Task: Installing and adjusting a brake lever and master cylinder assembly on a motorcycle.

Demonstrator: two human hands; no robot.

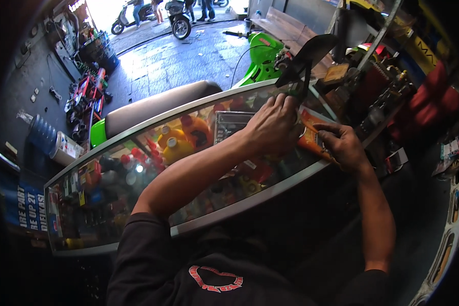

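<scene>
Pinching the orange packet [310, 134] by its right edge, the right hand [341, 145] has its fingers nearly closed; the left hand [278, 122] curls tightly beside it (what it holds, I cannot tell). The packet is over the glass table's [250, 199] right end. It looks light, thin and flexible, perhaps slippery, so edges suit a flat pinch. Beyond stands a green scooter [264, 51].
</scene>
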